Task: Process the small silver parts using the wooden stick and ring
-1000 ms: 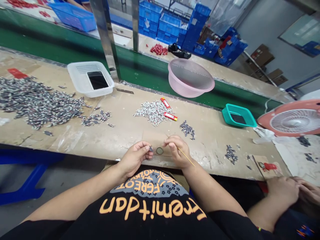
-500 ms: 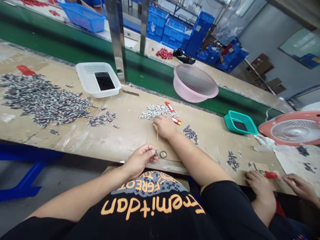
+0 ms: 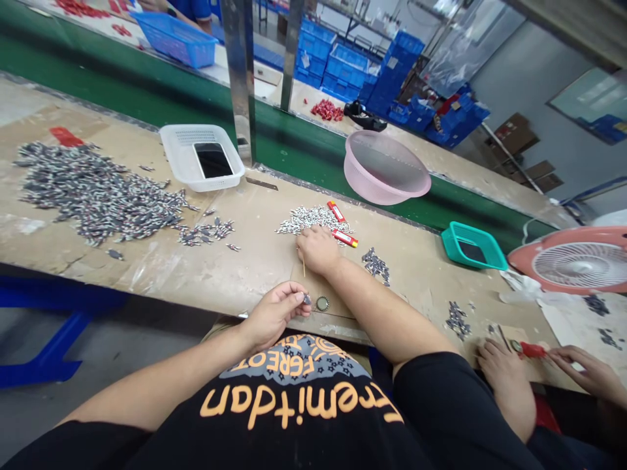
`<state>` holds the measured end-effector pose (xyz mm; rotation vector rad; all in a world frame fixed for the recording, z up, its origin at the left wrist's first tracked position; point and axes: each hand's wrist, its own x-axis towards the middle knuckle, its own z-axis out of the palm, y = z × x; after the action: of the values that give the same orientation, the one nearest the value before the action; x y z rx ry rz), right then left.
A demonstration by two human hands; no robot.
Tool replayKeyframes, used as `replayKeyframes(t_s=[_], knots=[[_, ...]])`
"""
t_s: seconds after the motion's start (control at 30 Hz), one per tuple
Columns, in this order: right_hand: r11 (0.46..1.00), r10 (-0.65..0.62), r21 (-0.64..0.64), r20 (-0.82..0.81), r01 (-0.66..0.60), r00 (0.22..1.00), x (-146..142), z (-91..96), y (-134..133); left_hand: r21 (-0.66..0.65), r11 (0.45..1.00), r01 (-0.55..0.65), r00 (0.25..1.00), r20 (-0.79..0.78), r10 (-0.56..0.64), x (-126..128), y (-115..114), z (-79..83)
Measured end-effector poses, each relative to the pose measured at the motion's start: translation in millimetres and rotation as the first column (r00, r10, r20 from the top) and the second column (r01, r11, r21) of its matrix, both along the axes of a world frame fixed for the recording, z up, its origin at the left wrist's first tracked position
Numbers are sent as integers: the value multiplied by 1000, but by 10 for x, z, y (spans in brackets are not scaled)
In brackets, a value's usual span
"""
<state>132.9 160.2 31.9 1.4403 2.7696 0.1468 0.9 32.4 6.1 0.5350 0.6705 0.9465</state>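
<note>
Right hand, gripping stick, has reached the pile beside red packets, left hand pinching a part

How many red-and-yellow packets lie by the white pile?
2: one packet lies at the far right edge of the white pile, the other packet nearer, beside the right hand. More could be hidden under the pile.
</note>
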Motion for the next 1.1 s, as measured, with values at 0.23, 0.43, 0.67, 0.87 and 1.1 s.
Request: replayKeyframes(t_s=[0.23,0.43,0.67,0.87,1.1], knots=[[966,18,-190,-623,-174,782,104,239,-457,56,955,-293,956,7,293,-97,86,21],[935,-60,-281,-726,-216,685,147,255,-792,107,929,-354,933,-27,358,-47,92,-40],[918,-201,-381,-693,-115,692,141,214,-840,203,925,-320,932,-106,345,-12,32,-87],[876,-245,-460,-681,-143,691,141,206,-852,311,900,-304,912,-178,369,-37,3,-74],[842,-292,-516,-681,-157,671,141,197,-853,348,899,-266,887,-276,369,-48,-2,-79]])
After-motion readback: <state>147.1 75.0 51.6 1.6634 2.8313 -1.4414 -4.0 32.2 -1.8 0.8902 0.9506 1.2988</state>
